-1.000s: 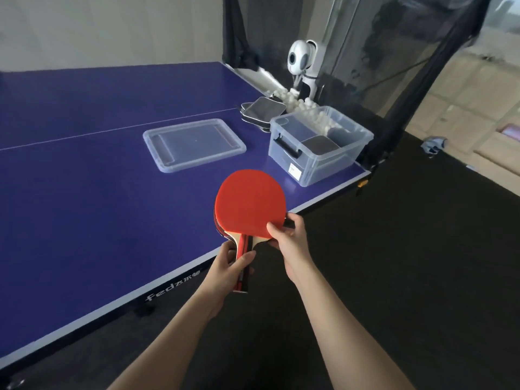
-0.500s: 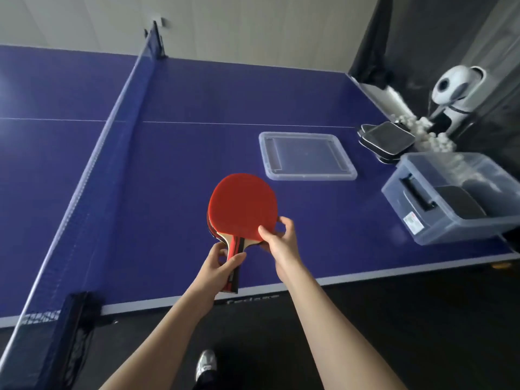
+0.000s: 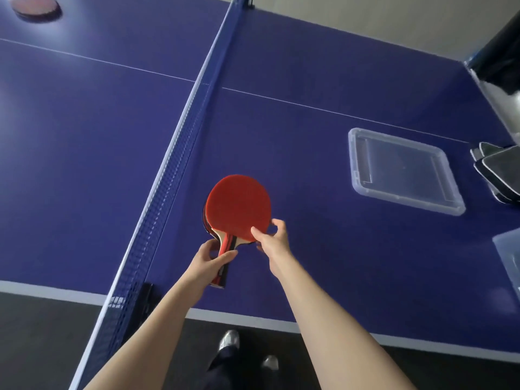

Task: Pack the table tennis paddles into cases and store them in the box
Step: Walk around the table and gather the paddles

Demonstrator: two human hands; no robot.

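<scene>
Since half a second ago my view has swung left: the net (image 3: 180,153) now runs up the middle of the picture instead of along the left side, the clear lid (image 3: 402,171) has shifted toward the right edge, and the box (image 3: 510,257) is cut down to a corner at the right border. The stack of dark cases (image 3: 498,171) is also half out of view there. A further red paddle (image 3: 35,5) has come into sight at the far left corner of the bench (image 3: 337,249), beyond the net.

My grip is unchanged. My left hand (image 3: 209,261) holds the handles of the stacked paddles (image 3: 237,206), thumb and fingers curled round them. My right hand (image 3: 271,237) pinches the lower right edge of the top red blade, thumb on the face, fingers behind. Dark edges of a lower blade show at the left rim of the top one; I cannot tell how many paddles are in the stack. The stack is held above the bench, just right of the net and near the bench's near edge.

The lid lies flat on the bench, well apart from my hands. The cases lie just beyond its right side. The net clamp (image 3: 145,295) sits at the near edge, beside my left forearm. My shoes (image 3: 229,339) show on the dark floor (image 3: 42,333) below.
</scene>
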